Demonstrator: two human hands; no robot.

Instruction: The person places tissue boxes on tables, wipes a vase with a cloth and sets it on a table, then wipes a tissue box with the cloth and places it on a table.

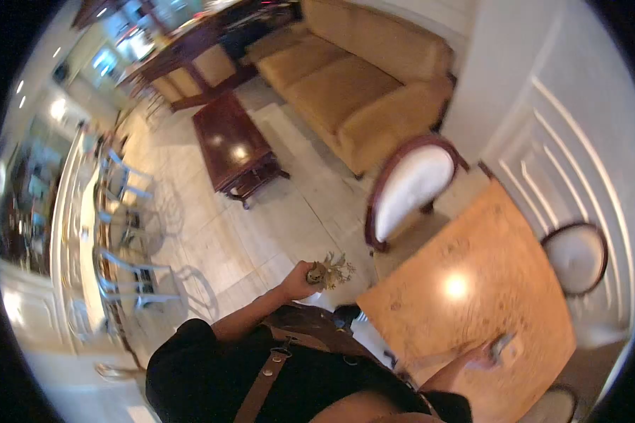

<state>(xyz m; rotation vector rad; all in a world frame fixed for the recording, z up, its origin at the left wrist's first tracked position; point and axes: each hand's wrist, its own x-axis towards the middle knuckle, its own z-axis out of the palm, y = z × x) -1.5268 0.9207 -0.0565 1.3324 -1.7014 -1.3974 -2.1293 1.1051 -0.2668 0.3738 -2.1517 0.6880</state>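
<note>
Jutting from clenched left grip (pixel 301 280): dried sprigs (pixel 339 270); right grip (pixel 481 355) clasping greyish item (pixel 500 345).

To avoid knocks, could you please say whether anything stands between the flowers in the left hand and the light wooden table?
Nothing visible stands between the flowers and the table; the white-backed chair stands farther out.

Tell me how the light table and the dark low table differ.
Colour: the light table is orange-brown, the dark low table deep reddish brown.
Place: the light table is close to the person, the dark low table farther off, near the sofa.
Hands: the right hand is over the light table; no hand is near the dark low table.
Both tops catch bright reflections.
</note>
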